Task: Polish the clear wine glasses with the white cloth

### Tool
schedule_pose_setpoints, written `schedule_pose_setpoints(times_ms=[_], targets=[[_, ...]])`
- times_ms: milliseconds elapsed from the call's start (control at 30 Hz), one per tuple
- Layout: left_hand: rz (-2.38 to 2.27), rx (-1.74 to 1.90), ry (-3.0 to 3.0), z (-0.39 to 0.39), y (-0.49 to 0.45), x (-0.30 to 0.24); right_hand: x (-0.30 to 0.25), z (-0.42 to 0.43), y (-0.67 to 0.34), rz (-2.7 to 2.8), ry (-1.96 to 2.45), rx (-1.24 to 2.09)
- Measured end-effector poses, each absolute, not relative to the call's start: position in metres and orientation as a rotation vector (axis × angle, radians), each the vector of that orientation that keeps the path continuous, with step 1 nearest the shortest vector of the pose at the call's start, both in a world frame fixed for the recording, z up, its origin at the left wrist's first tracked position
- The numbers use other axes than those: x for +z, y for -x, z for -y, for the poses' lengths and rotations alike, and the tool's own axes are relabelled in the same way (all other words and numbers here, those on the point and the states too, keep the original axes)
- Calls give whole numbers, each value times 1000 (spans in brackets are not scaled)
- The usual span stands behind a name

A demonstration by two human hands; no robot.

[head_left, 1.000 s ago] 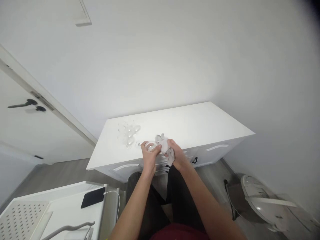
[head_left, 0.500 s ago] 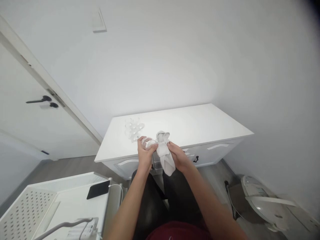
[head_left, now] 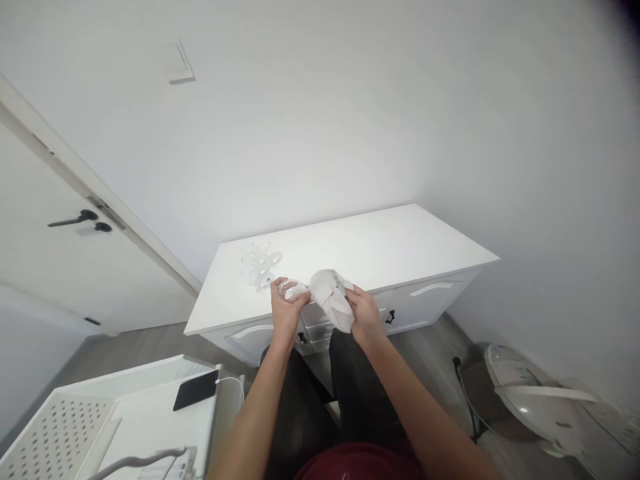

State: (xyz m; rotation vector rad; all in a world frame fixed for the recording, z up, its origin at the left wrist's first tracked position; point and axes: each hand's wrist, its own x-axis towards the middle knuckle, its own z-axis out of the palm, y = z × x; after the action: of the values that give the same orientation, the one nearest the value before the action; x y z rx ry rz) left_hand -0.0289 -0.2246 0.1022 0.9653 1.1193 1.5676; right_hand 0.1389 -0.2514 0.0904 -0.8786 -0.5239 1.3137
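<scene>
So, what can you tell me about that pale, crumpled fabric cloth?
The pale grey-white, soft-looking fabric cloth is bunched and creased, with a rounded top and a loose lower end hanging down. It appears held up before the front edge of the white, rectangular cabinet. The bare right hand pinches its right side. Its left side meets the bare left hand's fingertips; any contact there is unclear.

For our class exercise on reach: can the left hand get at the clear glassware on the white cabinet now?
Probably yes for touching: the left hand is close to the glassware, with nothing visible between them. Grasping looks harder, since it holds a clear glass.
</scene>
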Motion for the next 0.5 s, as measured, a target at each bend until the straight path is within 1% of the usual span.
schedule_pose_setpoints(times_ms=[133,367,433,500], targets=[[-1126,1507,-827,230,18,100,97,255,-152,469,895,1233],[-978,1248,-936,247,-5,110,116,269,-161,599,785,1443],[-966,1193,-980,252,-8,110,113,270,-163,599,811,1402],[-994,1237,-1041,255,-9,111,107,270,-167,578,877,1292]])
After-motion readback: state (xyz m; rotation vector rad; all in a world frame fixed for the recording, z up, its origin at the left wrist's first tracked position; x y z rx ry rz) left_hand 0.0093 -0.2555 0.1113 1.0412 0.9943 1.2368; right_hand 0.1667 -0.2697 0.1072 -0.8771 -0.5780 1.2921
